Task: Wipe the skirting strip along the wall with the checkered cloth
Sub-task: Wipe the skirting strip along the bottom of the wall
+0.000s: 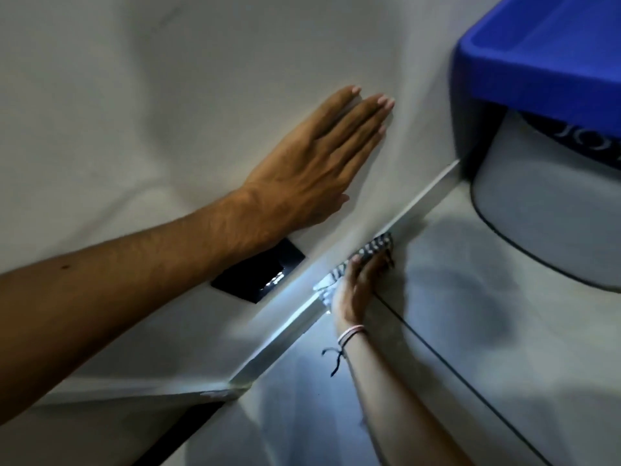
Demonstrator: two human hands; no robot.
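From my feed: left hand [312, 163] is spread flat, palm down on the plain off-white wall [134, 95], fingers straight and close together, thumb tucked along the lower edge. It holds nothing, just presses the wall.

Right hand [356, 284] sits lower, below and a bit right of the left one. Fingers stretched out and pressed onto the black-and-white checkered cloth [366, 250], pinning it vs the pale grey skirting strip [420, 196] that runs along the foot of the wall. Can't tell whether the thumb hooks under the cloth. Thin pink and white bands w/ a dark loose thread [349, 334] circle that wrist.

Cloth is bunched into a narrow band lying along the strip, part sticking out past the fingertips, part crumpled white near the heel of the palm. Strip looks smooth, w/ a bright glare patch just behind the right hand.

Under the left wrist: a glossy black rectangular wall plate [258, 274]. Beyond the right fingertips: a blue plastic lid [537, 45] over a pale grey rounded container [554, 203], on light grey floor [470, 331].
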